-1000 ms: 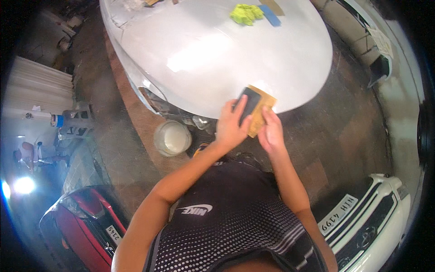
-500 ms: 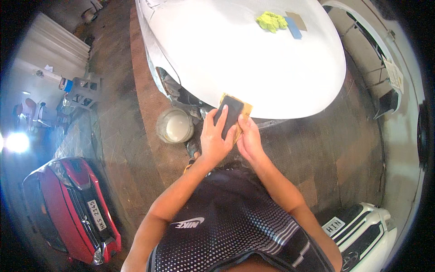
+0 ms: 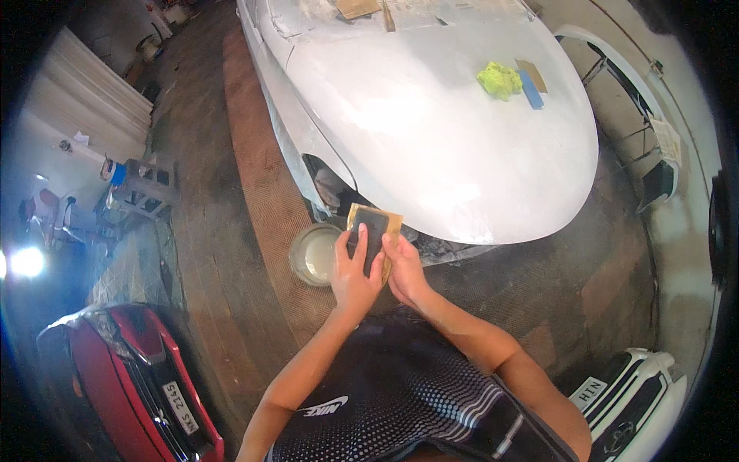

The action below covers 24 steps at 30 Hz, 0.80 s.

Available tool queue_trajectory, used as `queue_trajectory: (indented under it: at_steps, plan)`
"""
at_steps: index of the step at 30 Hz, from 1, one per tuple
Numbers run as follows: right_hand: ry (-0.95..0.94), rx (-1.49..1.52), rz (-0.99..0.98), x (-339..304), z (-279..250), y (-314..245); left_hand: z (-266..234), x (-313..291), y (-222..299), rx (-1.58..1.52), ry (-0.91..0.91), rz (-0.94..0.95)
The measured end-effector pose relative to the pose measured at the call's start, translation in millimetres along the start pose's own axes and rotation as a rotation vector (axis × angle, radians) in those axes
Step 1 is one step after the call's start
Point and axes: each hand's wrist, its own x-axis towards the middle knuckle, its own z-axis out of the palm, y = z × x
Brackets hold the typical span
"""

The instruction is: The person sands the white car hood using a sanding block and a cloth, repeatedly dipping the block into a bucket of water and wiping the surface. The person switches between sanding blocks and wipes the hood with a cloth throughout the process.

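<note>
1. Black block (image 3: 373,240): located just below the middle of the frame, off the hood. Pairing with a sheet appears done; fixing the two together appears incomplete, as the sheet is not folded over the block's upper face.

2. Bucket (image 3: 297,269): stands on the floor, left of the block in the frame. It contains a pale, cloudy liquid. Whether the block or sheet is wet cannot be told.

3. Left hand (image 3: 356,279): grips the block, fingers laid along its upper face, thumb near its lower end.

4. Tan sheet (image 3: 395,223): lies against the underside of the block. Margins project past the block's upper end and right side. Alignment is therefore judged partial; the underside is hidden.

5. Right hand (image 3: 406,269): pinches the right margin of the sheet, thumb uppermost. The remaining fingers are curled and partly hidden.

6. Hood (image 3: 462,154): spans the upper middle to right of the frame. Whiter and greyer areas show across it, so the surface is judged not uniform; glare prevents a firm reading of its finish.

7. Yellow-green cloth (image 3: 499,80): lies crumpled on the hood, upper right, unheld. A blue strip (image 3: 531,90) and a brown piece (image 3: 536,75) lie just beside it, also unheld.
</note>
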Motion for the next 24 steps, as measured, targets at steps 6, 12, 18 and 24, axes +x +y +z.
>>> queue_trajectory:
  at_steps: [6, 12, 18, 24]
  plan:
    - [-0.013, -0.070, -0.082, 30.7, 56.5, 39.9, -35.7, 23.3, -64.3, -0.058, -0.137, -0.032]
    - [-0.147, -0.069, 0.108, 65.8, 58.0, 14.7, -43.8, 62.2, -107.1, -0.552, -0.032, -0.276]
    - [-0.181, -0.101, 0.132, 119.5, 61.3, 4.2, -53.8, 124.9, -144.6, -0.681, -0.461, -0.624]
    - [-0.101, -0.301, 0.112, 168.6, 83.1, 33.3, -27.8, 136.8, -125.7, -0.024, -0.237, -0.179]
